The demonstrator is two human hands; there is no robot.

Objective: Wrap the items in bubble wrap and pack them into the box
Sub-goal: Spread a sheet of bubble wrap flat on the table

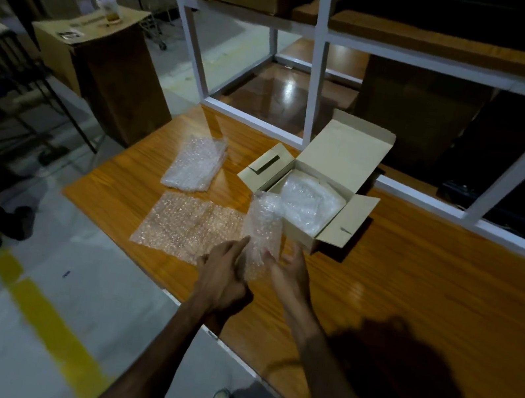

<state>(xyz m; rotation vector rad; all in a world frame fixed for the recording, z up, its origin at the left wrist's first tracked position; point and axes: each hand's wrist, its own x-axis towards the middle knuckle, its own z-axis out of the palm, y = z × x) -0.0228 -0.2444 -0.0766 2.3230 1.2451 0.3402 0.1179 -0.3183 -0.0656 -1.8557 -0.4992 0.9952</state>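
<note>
Task partly complete. The box (317, 187) stands open near the far edge of the bench (412, 293), flaps spread, and already holds at least one bundle in bubble wrap (310, 203); how many items lie under that wrap cannot be told. A further wrapped bundle (262, 233) is held upright above the bench just in front of the box's near corner. The left hand (224, 272) has its fingers loosely curled, fingertips touching the bundle's left side. The right hand (291, 266) is partly open, palm turned inward, fingers against the bundle's lower right; a firm grasp cannot be confirmed, as the frame is dim and blurred. The item inside the wrap is not discernible. Assessment: this bundle appears wrapped or nearly so and is not yet in the box. Remaining materials: a flat sheet (186, 228) lying at the bench's near left edge, and a folded stack (195, 165) behind it toward the left corner. No unwrapped items are visible on the bench, so how much packing is left cannot be established.
</note>
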